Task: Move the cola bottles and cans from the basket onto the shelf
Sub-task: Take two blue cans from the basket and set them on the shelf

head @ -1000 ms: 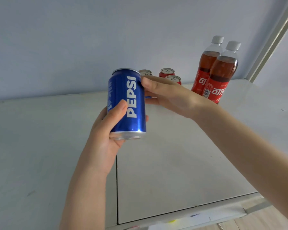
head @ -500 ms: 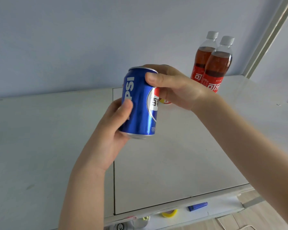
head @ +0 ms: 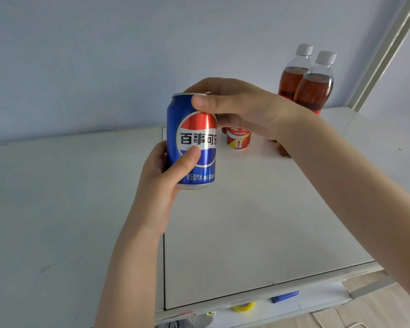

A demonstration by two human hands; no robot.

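Rotated since a second earlier, the blue cola can (head: 191, 140) showed its round red, white and blue emblem to the camera instead of the vertical lettering, and the right hand (head: 242, 110) had shifted from the can's side to its top. At the centre of the frame the can stood nearly upright in the air above the white shelf (head: 246, 221), held by both hands. The left hand (head: 161, 183) grasped the lower half, thumb across the front and fingers hidden behind. The right hand gripped the upper rim, thumb on the front edge and fingers curled over the top. Behind the right hand, a red can (head: 238, 138) stood on the shelf, partly hidden. In the upper right, the front cola bottle (head: 315, 88) and the rear cola bottle (head: 291, 76) stood close together by the pale wall (head: 104, 55). Below the shelf's front edge lay a blue object (head: 284, 296) and a yellow ring (head: 244, 306).
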